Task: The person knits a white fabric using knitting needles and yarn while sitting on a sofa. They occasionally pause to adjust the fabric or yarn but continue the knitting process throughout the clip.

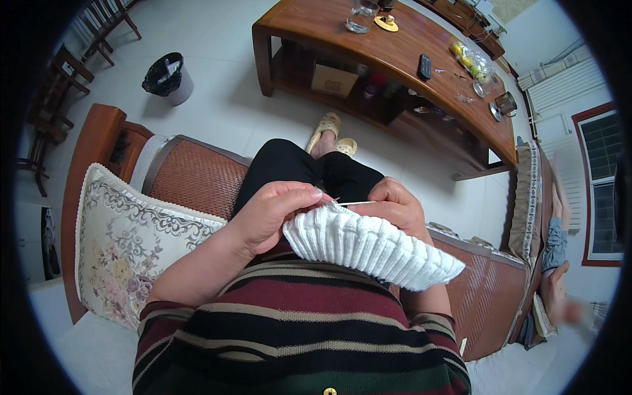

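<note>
A white ribbed piece of knitting (368, 247) hangs between my two hands above my lap. My left hand (279, 210) grips its left upper edge, thumb lying along the top near the needle tips. My right hand (397, 205) is closed around the knitting's upper edge and a knitting needle (358, 203), whose pale shaft shows between the hands. The needle tips cross close to my left thumb. Fingers and fabric hide the rest of the needles. The knitting's right end tapers to a point over my right forearm.
A floral cushion (133, 242) lies at my left on the sofa with a woven mat (197, 170). Ahead stands a wooden coffee table (316, 24) bearing a glass jar (362, 17), a remote control (424, 67) and bagged fruit (471, 61). A lined waste bin (170, 81) stands on the floor. Another person (555, 247) reclines at far right.
</note>
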`<state>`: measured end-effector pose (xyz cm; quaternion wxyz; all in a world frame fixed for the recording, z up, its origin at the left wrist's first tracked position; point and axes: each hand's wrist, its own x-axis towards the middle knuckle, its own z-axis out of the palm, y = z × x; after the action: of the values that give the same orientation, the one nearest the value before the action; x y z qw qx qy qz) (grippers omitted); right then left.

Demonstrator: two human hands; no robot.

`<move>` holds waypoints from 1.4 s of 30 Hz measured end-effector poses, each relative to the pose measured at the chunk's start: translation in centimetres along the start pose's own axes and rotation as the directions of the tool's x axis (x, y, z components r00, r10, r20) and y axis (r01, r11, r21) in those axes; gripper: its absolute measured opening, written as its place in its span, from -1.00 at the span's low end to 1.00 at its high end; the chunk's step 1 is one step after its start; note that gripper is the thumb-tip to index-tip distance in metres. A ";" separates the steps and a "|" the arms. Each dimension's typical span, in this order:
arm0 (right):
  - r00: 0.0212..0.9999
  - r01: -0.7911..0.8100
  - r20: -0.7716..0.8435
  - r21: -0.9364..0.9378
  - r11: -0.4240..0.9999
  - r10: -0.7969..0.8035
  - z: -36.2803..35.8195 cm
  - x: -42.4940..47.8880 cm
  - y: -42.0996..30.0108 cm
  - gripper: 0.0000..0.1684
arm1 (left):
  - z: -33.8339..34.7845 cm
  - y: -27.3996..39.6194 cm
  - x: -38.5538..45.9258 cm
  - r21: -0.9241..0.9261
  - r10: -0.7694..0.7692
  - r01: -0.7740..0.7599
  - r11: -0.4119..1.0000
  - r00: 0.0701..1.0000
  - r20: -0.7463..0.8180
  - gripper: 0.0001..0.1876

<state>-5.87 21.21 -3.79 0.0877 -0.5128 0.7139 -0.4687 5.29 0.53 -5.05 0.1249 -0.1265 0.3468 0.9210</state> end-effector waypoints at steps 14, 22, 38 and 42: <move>0.991 0.119 0.081 -0.234 0.965 -0.103 0.7 -0.2 0.0 -0.59 | 0.5 -1.0 0.3 0.179 0.010 -0.011 0.984 1.000 0.002 -0.88; 0.995 0.101 0.011 -0.333 0.937 -0.103 0.5 -0.5 -0.4 -0.51 | -0.2 -0.4 -0.7 0.379 0.029 -0.036 0.925 0.999 0.022 -0.73; 0.997 0.049 -0.053 -0.051 0.998 -0.052 0.2 -1.5 -0.6 -0.62 | 0.8 -0.3 -0.5 0.305 0.063 -0.062 0.950 0.998 0.004 -0.79; 0.999 0.053 0.009 -0.034 0.998 -0.052 -0.1 -1.2 -0.8 -0.60 | 0.8 -0.3 -0.7 0.272 0.063 -0.059 0.961 0.998 -0.007 -0.81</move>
<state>-4.88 22.24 -3.57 0.0693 -0.5348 0.7078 -0.4562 5.91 1.20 -4.49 0.1101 -0.1044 0.4744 0.8672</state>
